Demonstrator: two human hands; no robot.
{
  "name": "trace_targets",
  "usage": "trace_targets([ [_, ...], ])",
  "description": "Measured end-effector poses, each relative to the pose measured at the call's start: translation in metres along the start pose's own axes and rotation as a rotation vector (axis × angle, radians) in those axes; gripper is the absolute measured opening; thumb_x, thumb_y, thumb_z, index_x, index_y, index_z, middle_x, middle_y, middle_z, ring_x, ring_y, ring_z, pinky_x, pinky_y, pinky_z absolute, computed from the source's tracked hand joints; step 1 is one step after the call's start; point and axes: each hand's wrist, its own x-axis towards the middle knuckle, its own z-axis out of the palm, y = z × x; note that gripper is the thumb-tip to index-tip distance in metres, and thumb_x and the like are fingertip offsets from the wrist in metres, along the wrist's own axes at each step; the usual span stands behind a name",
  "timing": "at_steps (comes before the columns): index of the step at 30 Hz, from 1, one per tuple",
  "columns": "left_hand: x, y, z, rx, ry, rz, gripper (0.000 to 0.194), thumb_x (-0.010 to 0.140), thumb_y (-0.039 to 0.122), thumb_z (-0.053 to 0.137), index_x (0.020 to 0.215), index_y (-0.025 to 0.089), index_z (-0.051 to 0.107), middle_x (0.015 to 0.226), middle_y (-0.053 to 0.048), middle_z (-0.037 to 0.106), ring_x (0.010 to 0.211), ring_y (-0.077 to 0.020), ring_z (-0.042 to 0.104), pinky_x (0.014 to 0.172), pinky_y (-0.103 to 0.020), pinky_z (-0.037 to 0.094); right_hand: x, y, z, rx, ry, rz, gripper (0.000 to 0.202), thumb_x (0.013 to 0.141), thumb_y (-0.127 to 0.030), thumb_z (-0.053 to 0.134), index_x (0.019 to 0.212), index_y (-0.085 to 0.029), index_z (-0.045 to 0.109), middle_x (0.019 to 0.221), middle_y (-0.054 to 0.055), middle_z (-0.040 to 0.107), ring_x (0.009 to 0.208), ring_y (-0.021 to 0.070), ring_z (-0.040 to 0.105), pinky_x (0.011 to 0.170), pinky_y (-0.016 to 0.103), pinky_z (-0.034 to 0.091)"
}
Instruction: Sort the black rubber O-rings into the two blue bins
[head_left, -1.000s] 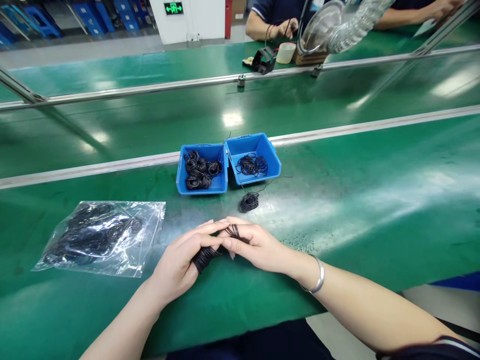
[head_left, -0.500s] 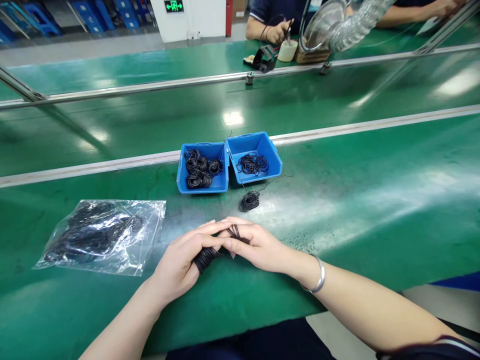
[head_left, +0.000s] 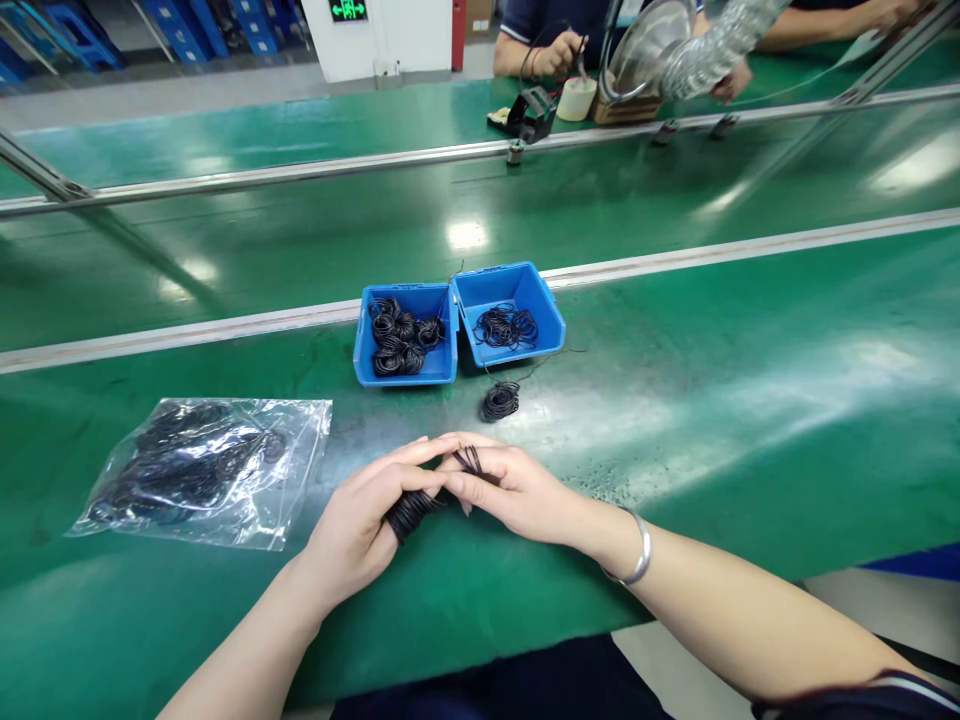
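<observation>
My left hand (head_left: 356, 520) is closed round a thick stack of thin black rings (head_left: 409, 514) that look like O-rings. Several more such rings hang as loops over the fingers of my right hand (head_left: 499, 490), which is closed in a pinch. Both hands' fingertips meet just above the green table, partly hiding the rings between them. A bundle of black loops (head_left: 500, 402) with thin loose ends lies on the table beyond my right hand. Farther on, the left blue bin (head_left: 405, 378) holds several tied bundles, and the right blue bin (head_left: 551, 335) holds looser loops.
A clear plastic bag (head_left: 300, 480) full of black rings lies at the left. Behind the bins runs a pale strip (head_left: 660, 265), then a metal rail (head_left: 300, 168). Across the bench, a person's hand (head_left: 559, 55) works near a white pot (head_left: 576, 100) and a flexible duct (head_left: 727, 50).
My hands and the rings hardly differ. Across the bench, small metal parts by the rail have shifted to the right, and another person's hand now shows below the duct.
</observation>
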Motion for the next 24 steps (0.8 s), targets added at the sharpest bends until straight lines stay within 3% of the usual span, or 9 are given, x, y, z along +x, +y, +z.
trace_targets([
  [4,-0.0008,0.0001,-0.0012,-0.002,0.046,-0.046,0.03,0.091,0.003,0.055,0.113,0.021,0.064,0.135,-0.009,0.064,0.127,-0.0189,0.059,0.106,-0.032,0.048,-0.0011,-0.0001,-0.0009,-0.031,0.0,0.048,0.027,0.1,-0.025,0.051,0.077,-0.017,0.062,0.08,0.001,0.053,0.076,0.0129,0.054,0.072,0.027,0.046],
  [24,-0.0007,0.0,-0.0001,0.021,0.038,-0.068,0.03,0.091,0.004,0.054,0.113,0.021,0.064,0.133,-0.01,0.064,0.124,-0.0198,0.06,0.103,-0.033,0.05,-0.0004,-0.0013,-0.0012,-0.062,0.009,0.064,0.025,0.101,-0.029,0.051,0.082,-0.017,0.064,0.082,0.001,0.055,0.076,0.0131,0.054,0.073,0.028,0.046],
])
